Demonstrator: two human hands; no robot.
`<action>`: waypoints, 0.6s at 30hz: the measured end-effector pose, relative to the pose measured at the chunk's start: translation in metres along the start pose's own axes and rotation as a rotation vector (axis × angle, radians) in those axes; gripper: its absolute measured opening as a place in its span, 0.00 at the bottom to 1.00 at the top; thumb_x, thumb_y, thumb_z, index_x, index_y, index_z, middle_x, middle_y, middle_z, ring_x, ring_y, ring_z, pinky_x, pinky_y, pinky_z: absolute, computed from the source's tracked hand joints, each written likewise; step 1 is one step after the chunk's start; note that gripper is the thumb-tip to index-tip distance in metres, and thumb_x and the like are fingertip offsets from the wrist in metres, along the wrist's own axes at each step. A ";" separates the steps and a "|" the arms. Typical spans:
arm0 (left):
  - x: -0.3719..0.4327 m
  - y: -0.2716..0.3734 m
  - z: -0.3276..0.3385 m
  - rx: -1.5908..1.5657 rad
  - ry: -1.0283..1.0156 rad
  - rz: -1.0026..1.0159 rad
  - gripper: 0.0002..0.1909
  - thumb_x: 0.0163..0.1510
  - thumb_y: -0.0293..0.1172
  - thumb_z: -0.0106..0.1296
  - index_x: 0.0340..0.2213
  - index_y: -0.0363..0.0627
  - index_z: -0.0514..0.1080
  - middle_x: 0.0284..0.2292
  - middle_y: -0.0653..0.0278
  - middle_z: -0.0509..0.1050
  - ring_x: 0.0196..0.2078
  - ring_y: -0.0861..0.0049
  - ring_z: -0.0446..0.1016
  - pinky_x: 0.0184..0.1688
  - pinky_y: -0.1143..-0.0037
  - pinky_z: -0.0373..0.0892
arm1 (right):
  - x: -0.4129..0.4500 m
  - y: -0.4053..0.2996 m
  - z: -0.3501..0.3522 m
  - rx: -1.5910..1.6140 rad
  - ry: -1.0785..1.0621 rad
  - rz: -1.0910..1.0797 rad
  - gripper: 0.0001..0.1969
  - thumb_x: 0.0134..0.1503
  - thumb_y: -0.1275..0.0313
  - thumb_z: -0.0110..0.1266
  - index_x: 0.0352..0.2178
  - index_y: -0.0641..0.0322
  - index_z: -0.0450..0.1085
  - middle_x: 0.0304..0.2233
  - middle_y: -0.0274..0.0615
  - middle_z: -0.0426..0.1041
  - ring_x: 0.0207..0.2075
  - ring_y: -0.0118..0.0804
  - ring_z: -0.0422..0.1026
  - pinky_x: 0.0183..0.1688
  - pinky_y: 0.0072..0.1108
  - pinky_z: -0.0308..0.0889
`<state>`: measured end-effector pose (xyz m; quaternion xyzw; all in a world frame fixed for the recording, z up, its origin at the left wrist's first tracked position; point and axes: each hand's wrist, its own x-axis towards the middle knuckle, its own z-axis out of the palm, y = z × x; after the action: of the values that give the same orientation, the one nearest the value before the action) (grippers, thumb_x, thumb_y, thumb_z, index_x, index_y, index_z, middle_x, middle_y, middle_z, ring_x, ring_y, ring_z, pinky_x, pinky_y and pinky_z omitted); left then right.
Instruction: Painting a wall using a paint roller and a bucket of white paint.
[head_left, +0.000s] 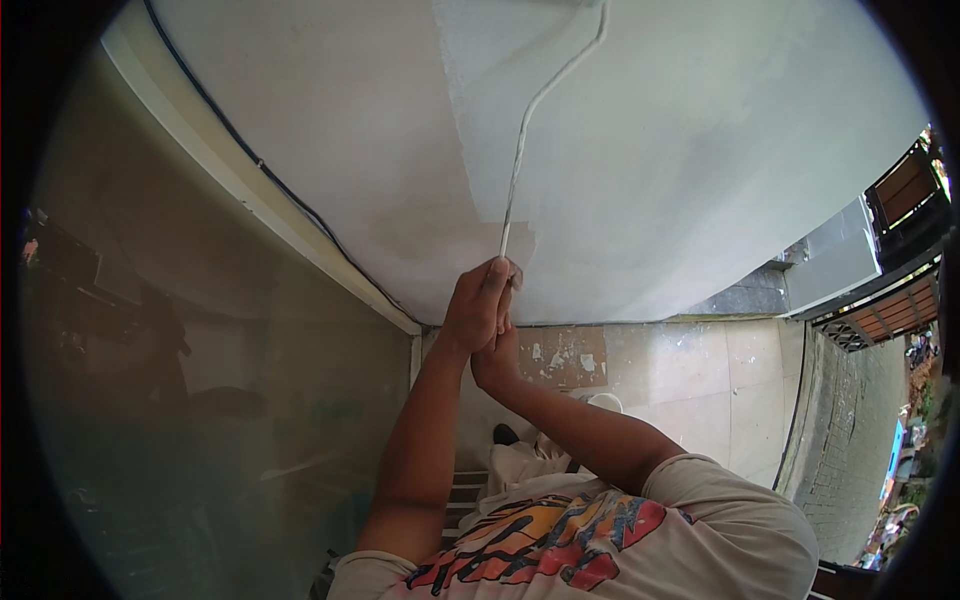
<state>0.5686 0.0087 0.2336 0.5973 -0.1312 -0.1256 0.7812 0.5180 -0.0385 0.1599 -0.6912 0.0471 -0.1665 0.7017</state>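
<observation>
My left hand (478, 304) and my right hand (498, 358) are both closed around the handle end of a paint roller, the left above the right. The handle itself is hidden inside my fingers. From my left hand the roller's thin, paint-coated metal rod (517, 157) runs up and bends to the right near the top. Only a sliver of the roller head shows at the upper picture edge. Behind it stands a wall (675, 172). A ragged edge divides its paler coat on the right from a duller beige area (375, 150) on the left.
A paint-spotted brown sheet (540, 367) lies on the tiled floor (690, 375) at the wall's foot. A white bucket (607, 403) is partly behind my right forearm. A dark cable (259, 163) runs beside a reflective glass pane (225, 352). A gate (892, 311) stands at far right.
</observation>
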 end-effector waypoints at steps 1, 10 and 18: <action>0.007 0.007 0.001 0.019 -0.021 0.011 0.22 0.61 0.47 0.33 0.23 0.42 0.64 0.08 0.74 0.55 0.09 0.90 0.53 0.13 0.84 0.57 | 0.007 -0.005 0.001 0.036 0.001 -0.034 0.18 0.59 0.64 0.35 0.24 0.72 0.61 0.20 0.56 0.66 0.23 0.45 0.68 0.26 0.33 0.62; -0.012 -0.082 0.000 -0.070 -0.034 -0.020 0.24 0.60 0.49 0.33 0.22 0.43 0.64 0.09 0.72 0.57 0.10 0.87 0.56 0.15 0.83 0.59 | -0.022 0.069 -0.044 -0.199 -0.169 0.132 0.12 0.55 0.67 0.42 0.34 0.68 0.60 0.29 0.48 0.67 0.34 0.35 0.66 0.36 0.28 0.63; -0.078 -0.220 -0.002 -0.177 0.075 -0.341 0.24 0.59 0.50 0.35 0.21 0.42 0.64 0.09 0.72 0.59 0.11 0.86 0.58 0.17 0.81 0.61 | -0.105 0.159 -0.077 -0.270 -0.170 0.356 0.16 0.56 0.62 0.38 0.26 0.67 0.62 0.24 0.55 0.67 0.28 0.48 0.69 0.28 0.32 0.62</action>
<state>0.4882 -0.0181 0.0159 0.5443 0.0129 -0.2448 0.8022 0.4230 -0.0827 -0.0176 -0.7709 0.1310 0.0264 0.6228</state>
